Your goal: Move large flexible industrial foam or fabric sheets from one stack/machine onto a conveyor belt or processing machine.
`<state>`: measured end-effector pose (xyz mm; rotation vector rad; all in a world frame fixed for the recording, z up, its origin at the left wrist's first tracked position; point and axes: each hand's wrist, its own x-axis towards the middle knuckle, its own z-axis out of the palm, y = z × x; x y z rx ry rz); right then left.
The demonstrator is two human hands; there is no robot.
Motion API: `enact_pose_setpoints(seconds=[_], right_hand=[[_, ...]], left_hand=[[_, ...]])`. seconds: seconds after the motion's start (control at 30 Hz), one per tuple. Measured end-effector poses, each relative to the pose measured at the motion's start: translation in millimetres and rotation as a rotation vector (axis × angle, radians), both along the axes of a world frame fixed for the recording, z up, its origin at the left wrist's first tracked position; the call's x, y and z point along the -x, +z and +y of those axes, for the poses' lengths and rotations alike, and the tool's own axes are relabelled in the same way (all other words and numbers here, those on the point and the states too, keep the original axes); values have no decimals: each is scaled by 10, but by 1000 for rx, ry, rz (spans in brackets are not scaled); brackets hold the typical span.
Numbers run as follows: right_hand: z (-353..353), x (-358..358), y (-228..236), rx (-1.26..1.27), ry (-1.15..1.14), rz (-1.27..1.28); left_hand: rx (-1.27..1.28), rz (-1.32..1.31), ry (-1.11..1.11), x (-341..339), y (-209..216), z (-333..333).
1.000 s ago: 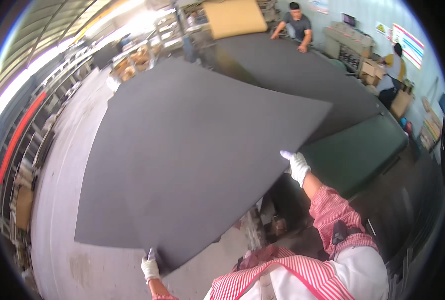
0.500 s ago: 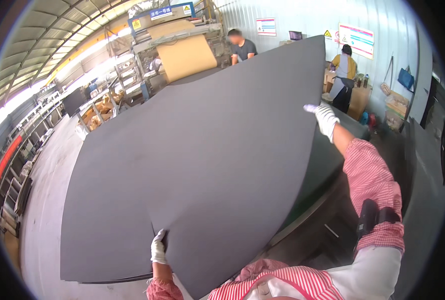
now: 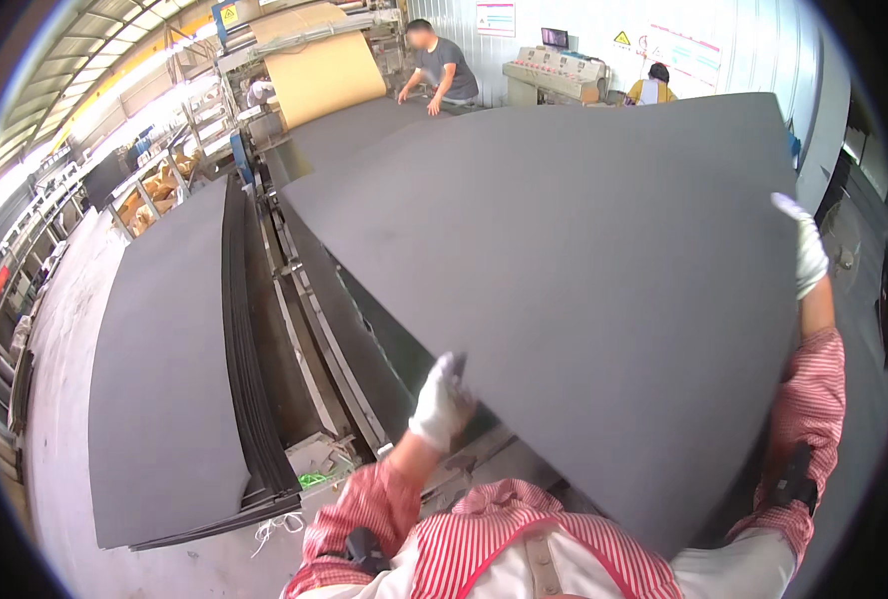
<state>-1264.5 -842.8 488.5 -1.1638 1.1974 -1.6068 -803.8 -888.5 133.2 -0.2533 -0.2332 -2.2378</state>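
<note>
A large dark grey sheet point(image 3: 584, 260) hangs raised and bowed across the middle and right. My right hand point(image 3: 810, 250), in a white glove, grips its right edge, thumb on the near face and the other fingers partly hidden. At the sheet's lower left edge is my left hand point(image 3: 442, 407), also gloved and a little blurred. Its thumb points up and its other fingers close against the edge, partly out of sight. To the left lies a stack of similar dark sheets point(image 3: 164, 369), with its layered edges showing on the right side.
A machine with a tan roll of sheet material point(image 3: 324, 80) stands at the back, where a co-worker point(image 3: 444, 70) leans over dark material. A control console point(image 3: 556, 78) and another person point(image 3: 653, 88) are behind the sheet. A metal frame point(image 3: 309, 309) runs between stack and raised sheet.
The raised sheet has swung right, off the stack, baring the metal frame. Both my hands have moved right with it, and my left hand has also risen. The view has turned slightly.
</note>
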Motion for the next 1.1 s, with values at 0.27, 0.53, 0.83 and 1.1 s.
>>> enact_pose_setpoints(seconds=[0.27, 0.53, 0.83, 1.1], right_hand=[[268, 733, 184, -73, -108, -281], [63, 889, -9, -153, -113, -236], [5, 1166, -111, -163, -204, -71], [-368, 1188, -463, -408, -162, 70]], left_hand=[[-488, -867, 34, 1208, -149, 518], [-572, -768, -453, 1477, 17, 1240], [-468, -965, -200, 1387, -503, 519], [-523, -998, 11, 1093, -1084, -277]])
